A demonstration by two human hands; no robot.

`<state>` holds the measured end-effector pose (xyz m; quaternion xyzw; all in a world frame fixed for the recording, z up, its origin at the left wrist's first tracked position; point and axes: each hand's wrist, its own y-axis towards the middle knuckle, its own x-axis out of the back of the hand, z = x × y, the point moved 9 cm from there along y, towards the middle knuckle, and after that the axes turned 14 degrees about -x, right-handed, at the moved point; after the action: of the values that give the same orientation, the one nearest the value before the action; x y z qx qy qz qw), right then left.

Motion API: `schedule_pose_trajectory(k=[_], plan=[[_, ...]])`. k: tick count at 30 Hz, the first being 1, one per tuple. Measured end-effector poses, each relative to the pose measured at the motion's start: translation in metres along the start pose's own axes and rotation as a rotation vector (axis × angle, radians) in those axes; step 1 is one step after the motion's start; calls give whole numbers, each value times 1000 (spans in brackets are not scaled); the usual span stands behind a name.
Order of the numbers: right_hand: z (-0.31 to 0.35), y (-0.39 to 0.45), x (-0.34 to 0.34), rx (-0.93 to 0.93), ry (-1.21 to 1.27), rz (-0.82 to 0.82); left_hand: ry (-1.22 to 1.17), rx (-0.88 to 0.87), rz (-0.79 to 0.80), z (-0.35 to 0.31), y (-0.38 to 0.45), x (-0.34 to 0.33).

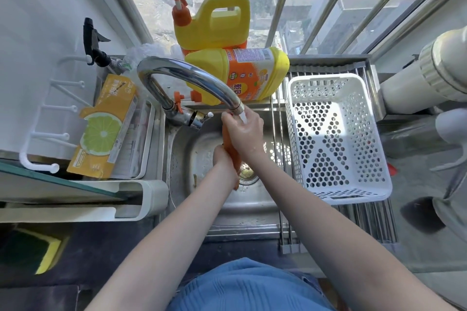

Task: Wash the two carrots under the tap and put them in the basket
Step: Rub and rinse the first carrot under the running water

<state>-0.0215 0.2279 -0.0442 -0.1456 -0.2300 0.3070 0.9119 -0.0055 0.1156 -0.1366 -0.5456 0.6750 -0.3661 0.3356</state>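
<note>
An orange carrot [233, 158] is held over the steel sink [192, 149], under the curved chrome tap [192, 76]. Water runs from the spout onto my right hand [243, 130], which grips the carrot's upper part. My left hand [223, 160] grips the lower part, just above the drain. Only one carrot shows; whether a second lies behind my hands I cannot tell. A white perforated basket [336, 134] sits with nothing in it on the drying rack right of the sink.
Two yellow detergent bottles [235, 76] stand and lie behind the tap. A lemon-printed box [106, 126] and a white tray are left of the sink. A yellow-green sponge [48, 252] lies near left. A white pipe [429, 78] crosses at right.
</note>
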Motion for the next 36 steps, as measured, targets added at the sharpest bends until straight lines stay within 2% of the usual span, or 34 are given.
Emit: schedule_pose_trajectory(k=[1,3,6,9,10,12,14,15,17,20,23,25,29,31,33,36], plan=[[1,3,-4,-20,-1,19,-143,20,-8,2,4,-4],[1,7,-7,-72,20,44,-232,-103,159,-15,-5,-16],[-7,22,-1,-170,13,61,12,-246,238,-23,-7,-12],[-23,37,0,-285,-270,78,205,-341,275,-14,-1,-12],[-35,39,0,-403,-182,89,241,-361,266,-13,0,-10],[-63,32,-7,-700,206,164,254,-335,290,-13,-1,-11],[-80,23,-15,-837,556,270,210,-256,396,-12,-7,-16],[-84,16,-16,-864,617,310,177,-221,432,-13,-10,-19],[-92,6,-17,-852,547,349,172,-188,418,-17,-12,-23],[-92,2,-15,-691,261,324,142,-180,265,-22,-8,-25],[-94,4,-10,-598,83,332,423,-289,106,-26,15,-9],[-98,10,-3,-549,-15,272,581,-300,51,-25,28,2],[-108,10,1,-535,-141,98,663,-226,146,-2,45,6],[-124,9,-4,-557,-176,54,789,-266,174,-4,33,13],[-145,8,-7,-569,-245,39,884,-291,164,-2,34,29],[-185,10,-3,-665,-350,60,849,-183,168,11,47,59]])
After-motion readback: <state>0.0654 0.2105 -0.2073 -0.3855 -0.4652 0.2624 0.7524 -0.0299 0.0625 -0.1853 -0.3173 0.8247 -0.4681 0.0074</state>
